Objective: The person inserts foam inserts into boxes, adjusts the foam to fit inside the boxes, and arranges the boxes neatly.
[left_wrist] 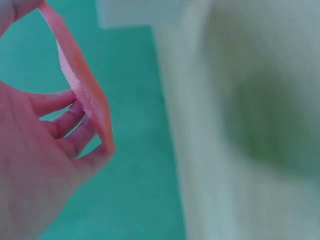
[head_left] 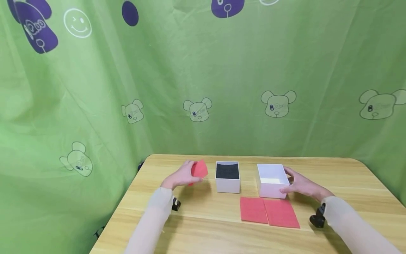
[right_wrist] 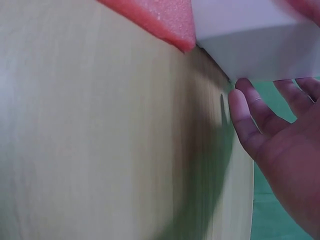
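Note:
My left hand (head_left: 181, 176) holds a red foam sheet (head_left: 200, 169) above the left part of the table. In the left wrist view that sheet (left_wrist: 82, 82) stands on edge and bows slightly, held at its edges between thumb and fingers. My right hand (head_left: 301, 184) grips the right side of a white box (head_left: 269, 191), thumb near its front corner, other fingers towards the back. The right wrist view has the fingertips at the wall of the box (right_wrist: 260, 52). No contents show in this open-topped box. Two red foam sheets (head_left: 253, 210) lie side by side in front of it.
A second white box (head_left: 228, 186) stands between the hands, with black foam (head_left: 227, 171) inside. The wooden table (head_left: 215, 236) ends at the back against a green curtain (head_left: 234, 137) with bear prints. Black wrist-worn devices (head_left: 318, 217) sit under the sleeves.

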Demonstrator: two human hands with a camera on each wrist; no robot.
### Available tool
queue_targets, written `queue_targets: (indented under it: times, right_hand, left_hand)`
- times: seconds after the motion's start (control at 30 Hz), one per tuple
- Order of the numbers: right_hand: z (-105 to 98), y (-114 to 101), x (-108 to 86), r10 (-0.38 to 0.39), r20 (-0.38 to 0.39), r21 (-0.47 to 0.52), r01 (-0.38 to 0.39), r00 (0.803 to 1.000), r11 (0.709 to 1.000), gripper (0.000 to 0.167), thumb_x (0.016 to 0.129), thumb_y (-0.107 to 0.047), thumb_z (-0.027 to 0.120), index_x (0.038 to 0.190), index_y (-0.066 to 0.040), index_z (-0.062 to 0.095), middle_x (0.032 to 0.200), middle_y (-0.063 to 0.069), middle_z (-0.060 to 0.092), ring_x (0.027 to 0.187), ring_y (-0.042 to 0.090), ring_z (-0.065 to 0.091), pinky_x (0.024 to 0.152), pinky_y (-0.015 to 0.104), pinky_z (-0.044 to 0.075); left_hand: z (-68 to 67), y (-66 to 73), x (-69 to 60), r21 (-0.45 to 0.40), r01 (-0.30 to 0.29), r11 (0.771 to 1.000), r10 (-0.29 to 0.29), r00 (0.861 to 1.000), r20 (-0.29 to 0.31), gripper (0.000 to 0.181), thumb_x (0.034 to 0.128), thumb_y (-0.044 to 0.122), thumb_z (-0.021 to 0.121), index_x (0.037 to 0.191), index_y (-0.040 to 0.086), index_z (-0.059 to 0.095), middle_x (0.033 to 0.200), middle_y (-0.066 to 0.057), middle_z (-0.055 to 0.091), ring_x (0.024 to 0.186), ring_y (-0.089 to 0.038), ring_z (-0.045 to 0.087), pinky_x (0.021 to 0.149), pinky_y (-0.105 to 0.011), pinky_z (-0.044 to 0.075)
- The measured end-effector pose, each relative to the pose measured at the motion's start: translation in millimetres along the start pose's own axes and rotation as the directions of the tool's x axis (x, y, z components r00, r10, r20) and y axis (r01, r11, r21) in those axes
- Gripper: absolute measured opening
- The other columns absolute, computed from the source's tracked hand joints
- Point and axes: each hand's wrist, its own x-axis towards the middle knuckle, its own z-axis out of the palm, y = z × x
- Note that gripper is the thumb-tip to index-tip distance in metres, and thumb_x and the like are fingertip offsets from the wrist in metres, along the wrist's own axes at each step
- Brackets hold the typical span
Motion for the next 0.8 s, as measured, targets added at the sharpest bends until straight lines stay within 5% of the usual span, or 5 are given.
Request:
queue_targets:
  times: [0.27,0.43,0.8]
  right_hand:
    - [-1,6,3.7,-0.007,-0.009,0.003,0.007,1.0,1.0,0.109,0.074,-0.015,0.079,0.148,0.007,0.002,0.139,0.037,0.028,0.121,0.052,0.036,0.097,0.063,0.031]
    - [0,6,3.5,-0.005,-0.01,0.016,0.005,1.0,1.0,0.109,0.074,-0.014,0.079,0.148,0.007,0.001,0.139,0.038,0.027,0.12,0.052,0.036,0.097,0.062,0.032]
    - [-2,8,2.6,-0.001,0.0,0.019,0.001,1.0,1.0,0.109,0.073,-0.014,0.08,0.147,0.007,0.002,0.138,0.037,0.028,0.121,0.052,0.036,0.098,0.062,0.033]
  left_hand:
    - [9.8,52.3,27.3,0.006,-0.079,0.997,0.079,0.996,0.038,0.088,0.0716,0.037,0.077,0.143,0.008,0.035,0.118,-0.003,0.044,0.098,-0.016,0.047,0.072,-0.028,0.049]
    - [23.0,78.9,40.3,0.095,-0.136,0.986,0.129,0.989,0.069,0.088,0.0739,0.042,0.072,0.145,0.007,0.033,0.124,-0.005,0.043,0.099,-0.014,0.045,0.072,-0.025,0.047]
    - [54.8,113.6,60.0,0.099,-0.191,0.977,0.18,0.978,0.107,0.086,0.0727,0.042,0.074,0.142,0.009,0.035,0.112,0.002,0.045,0.092,-0.009,0.046,0.067,-0.023,0.046]
